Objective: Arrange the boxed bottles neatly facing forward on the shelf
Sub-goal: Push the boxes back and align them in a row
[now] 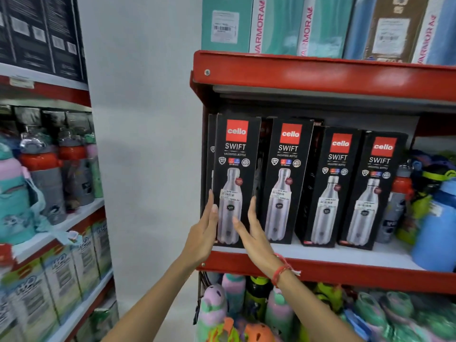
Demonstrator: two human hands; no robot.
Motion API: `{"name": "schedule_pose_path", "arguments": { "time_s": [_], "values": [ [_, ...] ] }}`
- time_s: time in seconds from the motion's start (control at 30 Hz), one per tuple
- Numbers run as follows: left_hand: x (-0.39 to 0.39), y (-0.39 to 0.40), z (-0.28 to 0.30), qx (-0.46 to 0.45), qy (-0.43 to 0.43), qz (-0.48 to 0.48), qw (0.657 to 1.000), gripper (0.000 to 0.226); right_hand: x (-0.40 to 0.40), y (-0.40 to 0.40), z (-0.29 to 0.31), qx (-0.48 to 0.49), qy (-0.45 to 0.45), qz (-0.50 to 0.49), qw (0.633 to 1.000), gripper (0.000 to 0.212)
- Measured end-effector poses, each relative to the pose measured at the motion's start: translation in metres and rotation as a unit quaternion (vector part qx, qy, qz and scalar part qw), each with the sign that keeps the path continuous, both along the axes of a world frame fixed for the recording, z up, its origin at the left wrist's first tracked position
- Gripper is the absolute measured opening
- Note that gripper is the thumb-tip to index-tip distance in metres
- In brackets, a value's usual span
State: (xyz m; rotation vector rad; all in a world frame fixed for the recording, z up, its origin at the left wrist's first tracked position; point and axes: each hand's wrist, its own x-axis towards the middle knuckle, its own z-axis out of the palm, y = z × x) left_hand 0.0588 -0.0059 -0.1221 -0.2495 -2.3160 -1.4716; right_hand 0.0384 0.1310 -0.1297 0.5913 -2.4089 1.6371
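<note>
While both forearms are reaching up from below, the left hand (pixel 206 230) is lying flat along the left edge of the leftmost box (pixel 234 178), fingers straight and together, thumb resting on its front. The right hand (pixel 251 230) is pressing its extended fingers against the right edge of that same box, so the two palms are bracketing it rather than curling round it; neither hand is clenching.

That leftmost box is standing upright at the left end of the red shelf (pixel 345 270), its printed front facing outward, and it is looking squared up.

Just to the right of it, the second box (pixel 286 181) is also facing forward, with a narrow gap between them. Further right, the third box (pixel 333 191) and fourth box (pixel 372 193) are sitting deeper and turned slightly, touching each other. These two are likely what is remaining: pulling forward and lining up with the leftmost box. Beyond them, loose bottles (pixel 434 218) are crowding the right end.
</note>
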Motion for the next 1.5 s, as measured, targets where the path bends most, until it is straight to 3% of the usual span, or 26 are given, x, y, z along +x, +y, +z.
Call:
{"name": "schedule_pose_path", "arguments": {
  "time_s": [0.27,0.53,0.63,0.7,0.77,0.83,0.93,1.07,1.3,1.5],
  "values": [
    [0.031,-0.006,-0.013,0.008,0.028,-0.004,1.0,0.048,0.03,0.013,-0.009,0.006,0.004,0.006,1.0,0.073],
    [0.032,0.003,-0.019,-0.017,0.029,0.056,0.998,0.051,0.033,0.023,-0.009,0.018,0.017,0.014,1.0,0.069],
    [0.037,0.025,-0.018,-0.015,0.189,0.159,0.969,0.048,0.027,0.038,-0.009,-0.027,0.054,-0.073,0.995,0.06],
    [0.034,0.045,-0.011,-0.018,0.274,0.123,0.954,0.037,0.016,0.054,-0.009,-0.054,0.062,-0.14,0.987,0.053],
    [0.028,0.073,-0.006,-0.021,0.233,0.005,0.972,0.037,0.003,0.073,-0.007,-0.048,0.04,-0.178,0.982,0.052],
    [0.017,0.097,-0.007,-0.012,0.117,-0.076,0.99,0.051,-0.008,0.084,-0.007,-0.035,-0.002,-0.172,0.984,0.055],
    [-0.006,0.123,-0.007,0.052,-0.012,-0.082,0.995,0.074,-0.018,0.092,-0.006,-0.018,-0.048,-0.144,0.988,0.061],
    [-0.024,0.127,-0.004,0.101,-0.089,-0.074,0.988,0.077,-0.021,0.099,-0.002,0.002,-0.065,-0.127,0.99,0.062],
    [0.006,0.127,-0.009,0.034,-0.081,-0.049,0.995,0.075,0.002,0.115,-0.007,0.023,-0.055,-0.093,0.994,0.06],
    [0.037,0.116,-0.009,0.031,-0.074,-0.037,0.996,0.069,0.034,0.121,-0.01,-0.004,-0.038,-0.078,0.996,0.054]
  ]
}}
